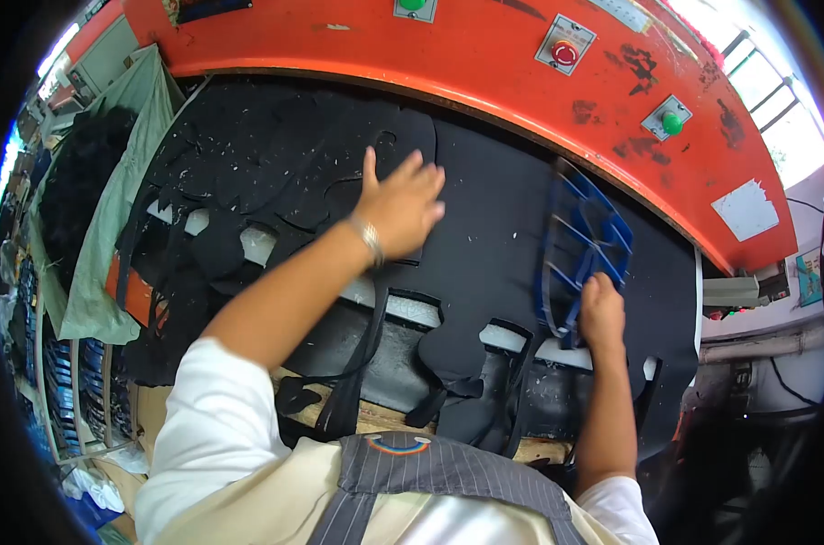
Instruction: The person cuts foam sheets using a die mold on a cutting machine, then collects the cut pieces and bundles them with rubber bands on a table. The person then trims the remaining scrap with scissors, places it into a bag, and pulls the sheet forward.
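Black sheet material covers the work surface, with cut-out shapes and loose strips along its near edge. My left hand is over the sheet left of centre, fingers spread, with a bracelet at the wrist. On the right, my right hand is closed on the near end of a blue metal frame. The frame has crossbars and curved sides and looks slightly blurred; whether it touches the sheet I cannot tell. Black cut pieces hang at the near edge, between openings in the material.
An orange-red machine beam spans the far side, carrying a red button and green buttons. A green sack holding black material stands at the left. Below it is a rack of blue items.
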Demonstrator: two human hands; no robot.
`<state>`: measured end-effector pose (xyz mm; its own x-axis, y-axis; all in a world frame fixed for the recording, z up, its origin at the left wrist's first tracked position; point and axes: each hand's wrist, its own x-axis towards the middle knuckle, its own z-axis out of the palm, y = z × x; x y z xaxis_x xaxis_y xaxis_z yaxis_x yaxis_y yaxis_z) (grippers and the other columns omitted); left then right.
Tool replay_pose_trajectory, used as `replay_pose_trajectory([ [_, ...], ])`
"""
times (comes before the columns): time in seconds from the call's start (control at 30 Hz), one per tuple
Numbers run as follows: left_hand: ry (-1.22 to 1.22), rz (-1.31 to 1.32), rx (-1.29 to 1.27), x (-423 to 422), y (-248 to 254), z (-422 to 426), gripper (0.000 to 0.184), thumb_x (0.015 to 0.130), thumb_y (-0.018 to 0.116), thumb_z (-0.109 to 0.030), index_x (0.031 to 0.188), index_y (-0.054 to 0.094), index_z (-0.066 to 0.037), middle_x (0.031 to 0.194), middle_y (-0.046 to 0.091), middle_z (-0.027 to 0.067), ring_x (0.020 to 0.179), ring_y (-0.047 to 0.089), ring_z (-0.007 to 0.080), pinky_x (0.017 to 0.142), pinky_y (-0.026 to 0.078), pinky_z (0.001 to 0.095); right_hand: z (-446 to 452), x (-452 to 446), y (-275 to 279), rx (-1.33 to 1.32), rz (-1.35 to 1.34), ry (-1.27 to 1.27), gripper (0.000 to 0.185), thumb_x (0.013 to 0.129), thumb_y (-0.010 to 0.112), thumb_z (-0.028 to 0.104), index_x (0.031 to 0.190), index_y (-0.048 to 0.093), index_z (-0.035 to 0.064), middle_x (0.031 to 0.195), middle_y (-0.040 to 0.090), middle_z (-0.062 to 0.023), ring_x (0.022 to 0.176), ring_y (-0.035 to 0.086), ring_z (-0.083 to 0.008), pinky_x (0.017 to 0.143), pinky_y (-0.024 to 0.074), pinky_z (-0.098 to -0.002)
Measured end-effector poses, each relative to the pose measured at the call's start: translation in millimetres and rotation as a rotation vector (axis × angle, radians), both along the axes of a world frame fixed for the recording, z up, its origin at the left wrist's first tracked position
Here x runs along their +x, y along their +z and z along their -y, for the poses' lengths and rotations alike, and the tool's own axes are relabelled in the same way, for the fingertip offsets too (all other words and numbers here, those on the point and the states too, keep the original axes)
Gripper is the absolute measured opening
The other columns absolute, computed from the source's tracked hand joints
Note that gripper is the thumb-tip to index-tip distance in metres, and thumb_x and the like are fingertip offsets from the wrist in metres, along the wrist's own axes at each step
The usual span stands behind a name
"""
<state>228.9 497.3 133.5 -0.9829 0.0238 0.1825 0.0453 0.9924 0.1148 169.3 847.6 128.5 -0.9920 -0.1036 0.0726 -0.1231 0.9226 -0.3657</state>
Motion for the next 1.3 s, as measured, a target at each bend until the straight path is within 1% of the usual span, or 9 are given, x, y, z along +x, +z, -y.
replay_pose_trajectory([
  [0.2, 0.017, 0.004, 0.043, 68, -54, -37, 0.05, 0.097, 0.047, -0.024, 0.142, 0.043, -0.003, 0.15, 0.042, 0.0071, 0.144, 0.03, 0.023, 0.111, 0.007, 0.0678, 113, 11, 6, 0.077, 0.02, 0.17, 0.034, 0.097, 0.04, 0.031, 0.101, 0.059, 0.0031, 0.089, 0.067, -0.0273, 0.087, 0.064, -0.0466, 0.081, 0.049, -0.0541],
  [0.57, 0.077, -0.114, 0.197, 70, -68, -40, 0.048, 0.095, 0.047, -0.022, 0.14, 0.046, -0.004, 0.148, 0.043, 0.0062, 0.143, 0.031, 0.0216, 0.113, 0.011, 0.0645, 146, 7, -18, 0.107, -0.147, 0.273, 0.031, 0.096, 0.041, 0.029, 0.09, 0.056, 0.0022, 0.076, 0.066, -0.0273, 0.074, 0.064, -0.0478, 0.072, 0.0497, -0.0558],
  [0.67, 0.085, -0.112, 0.207, 69, -66, -41, 0.048, 0.094, 0.048, -0.021, 0.139, 0.047, -0.004, 0.148, 0.044, 0.0059, 0.142, 0.032, 0.0213, 0.112, 0.013, 0.0646, 143, 2, -16, 0.145, -0.074, 0.239, 0.025, 0.095, 0.048, 0.025, 0.095, 0.058, 0.0023, 0.083, 0.066, -0.0276, 0.082, 0.064, -0.0461, 0.076, 0.0502, -0.0527],
  [0.73, 0.086, -0.117, 0.198, 69, -66, -41, 0.047, 0.094, 0.05, -0.022, 0.138, 0.048, -0.004, 0.147, 0.045, 0.0055, 0.142, 0.032, 0.0209, 0.112, 0.014, 0.0643, 127, -4, -24, -0.169, -0.233, 0.473, 0.026, 0.092, 0.057, 0.022, 0.108, 0.059, 0.003, 0.104, 0.065, -0.0271, 0.102, 0.061, -0.0412, 0.088, 0.0475, -0.0483],
  [0.77, 0.085, -0.135, 0.203, 69, -66, -40, 0.047, 0.094, 0.049, -0.022, 0.138, 0.048, -0.004, 0.147, 0.045, 0.0054, 0.142, 0.031, 0.0208, 0.112, 0.013, 0.0642, 114, -3, -27, -0.23, -0.323, 0.515, 0.04, 0.09, 0.064, 0.021, 0.125, 0.055, 0.0042, 0.128, 0.054, -0.0247, 0.122, 0.049, -0.0384, 0.1, 0.0399, -0.0457],
  [0.8, 0.085, -0.156, 0.206, 69, -69, -41, 0.047, 0.095, 0.049, -0.022, 0.138, 0.048, -0.004, 0.147, 0.045, 0.0053, 0.142, 0.031, 0.0206, 0.112, 0.013, 0.0641, 100, 3, -26, -0.24, -0.297, 0.485, 0.065, 0.085, 0.07, 0.034, 0.139, 0.045, 0.0066, 0.143, 0.042, -0.0244, 0.135, 0.036, -0.0398, 0.108, 0.0319, -0.048],
  [0.87, 0.084, -0.158, 0.209, 67, -69, -40, 0.046, 0.095, 0.049, -0.022, 0.138, 0.048, -0.005, 0.147, 0.045, 0.0048, 0.142, 0.032, 0.0203, 0.112, 0.013, 0.0641, 73, 18, -31, -0.364, -0.165, 0.438, 0.091, 0.075, 0.076, 0.05, 0.146, 0.037, 0.0086, 0.15, 0.034, -0.0264, 0.142, 0.025, -0.0411, 0.114, 0.0239, -0.0508],
  [0.93, 0.088, -0.13, 0.199, 68, -68, -40, 0.046, 0.095, 0.048, -0.022, 0.138, 0.048, -0.005, 0.147, 0.045, 0.005, 0.142, 0.032, 0.0204, 0.112, 0.012, 0.0642, 52, 22, -44, -0.201, -0.037, 0.533, 0.121, 0.052, 0.081, 0.067, 0.149, 0.034, 0.0104, 0.151, 0.03, -0.0287, 0.146, 0.018, -0.0405, 0.117, 0.012, -0.0527],
  [1.3, 0.086, -0.138, 0.205, 66, -64, -39, 0.049, 0.093, 0.048, -0.024, 0.137, 0.049, -0.004, 0.147, 0.045, 0.0062, 0.142, 0.031, 0.0216, 0.113, 0.008, 0.0638, 73, 22, -35, -0.122, -0.172, 0.52, 0.111, 0.039, 0.089, 0.058, 0.129, 0.05, 0.0065, 0.138, 0.047, -0.0283, 0.141, 0.031, -0.0407, 0.117, 0.0181, -0.0505],
])
